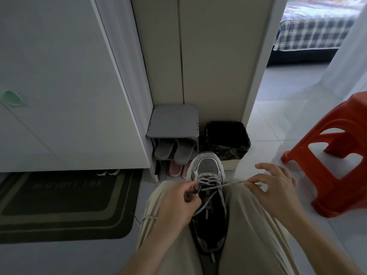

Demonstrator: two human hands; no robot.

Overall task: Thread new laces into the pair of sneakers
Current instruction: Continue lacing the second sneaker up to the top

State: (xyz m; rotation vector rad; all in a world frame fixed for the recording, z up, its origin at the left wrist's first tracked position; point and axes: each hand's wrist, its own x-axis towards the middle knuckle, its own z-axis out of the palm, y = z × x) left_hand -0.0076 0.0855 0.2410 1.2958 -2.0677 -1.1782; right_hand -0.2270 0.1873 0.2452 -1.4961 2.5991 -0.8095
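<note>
While the sneaker [207,167] lay between both hands, toe pointing away, the left hand [178,207], close against it, pinched the lace [232,184]; the right hand [276,187], farther off, pinched the lace's end, other fingers spread.

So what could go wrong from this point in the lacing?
1. The sneaker is only wedged between the knees; the right hand's sideways pull on the lace could twist it or slip it loose.
2. The left hand pinches the lace at the sneaker's edge, covering the holes there, so one might be skipped.
3. A slack strand lies across the sneaker's opening and may tangle.
</note>
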